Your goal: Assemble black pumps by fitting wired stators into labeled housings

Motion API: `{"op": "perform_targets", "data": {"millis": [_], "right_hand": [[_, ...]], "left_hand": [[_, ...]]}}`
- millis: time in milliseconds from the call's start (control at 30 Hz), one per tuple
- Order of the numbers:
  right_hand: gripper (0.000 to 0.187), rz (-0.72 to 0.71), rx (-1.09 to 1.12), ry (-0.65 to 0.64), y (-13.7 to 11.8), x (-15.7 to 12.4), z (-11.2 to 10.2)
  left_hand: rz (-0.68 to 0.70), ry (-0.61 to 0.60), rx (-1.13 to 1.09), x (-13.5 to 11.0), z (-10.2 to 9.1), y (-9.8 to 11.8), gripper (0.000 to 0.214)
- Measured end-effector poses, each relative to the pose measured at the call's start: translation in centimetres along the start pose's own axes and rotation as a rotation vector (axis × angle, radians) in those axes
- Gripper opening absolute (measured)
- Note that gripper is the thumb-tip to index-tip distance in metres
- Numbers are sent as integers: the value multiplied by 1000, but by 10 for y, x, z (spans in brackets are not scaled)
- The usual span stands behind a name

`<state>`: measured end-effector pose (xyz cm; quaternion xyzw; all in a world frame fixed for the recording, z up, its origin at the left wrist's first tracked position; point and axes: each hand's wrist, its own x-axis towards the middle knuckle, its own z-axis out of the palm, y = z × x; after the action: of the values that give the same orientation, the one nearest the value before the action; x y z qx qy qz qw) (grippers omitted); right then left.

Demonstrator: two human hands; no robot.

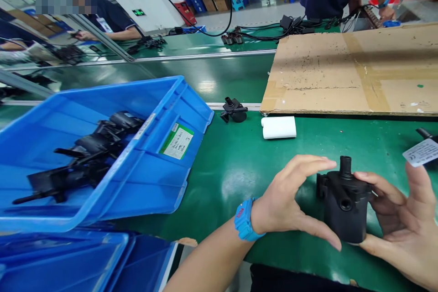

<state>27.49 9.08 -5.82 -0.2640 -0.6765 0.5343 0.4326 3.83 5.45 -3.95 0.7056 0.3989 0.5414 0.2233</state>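
A small black water pump (345, 219) with two pipe stubs stands upright in front of me, tipped slightly. My right hand (404, 219) grips its right side between thumb and a finger. A white printed label (422, 151) sticks to a raised fingertip of that same hand. My left hand (290, 200), with a blue band (247, 220) on the wrist, is spread open around the pump's left side, thumb and fingers apart. Behind the hands lies a white cylindrical roll (278, 127). Another black pump (234, 110) sits farther back on the green table (219, 164).
A blue bin (160, 182) at left holds several black pumps (92, 150); more blue bins (61, 260) are below it. A large cardboard sheet (318, 73) covers the back right. A partly visible black part (426, 134) lies at the right edge. Co-workers handle cables beyond.
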Motion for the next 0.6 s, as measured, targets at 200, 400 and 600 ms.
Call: {"op": "perform_targets", "data": {"millis": [200,400,600], "right_hand": [[113,98,147,35,2,1,0],[120,190,160,49,9,-4,-5],[119,298,154,32,11,-7,-9]], "left_hand": [[24,-15,-31,-2,5,1,84],[13,117,-149,-11,15,1,100],[34,174,-126,-13,22,7,100]]}}
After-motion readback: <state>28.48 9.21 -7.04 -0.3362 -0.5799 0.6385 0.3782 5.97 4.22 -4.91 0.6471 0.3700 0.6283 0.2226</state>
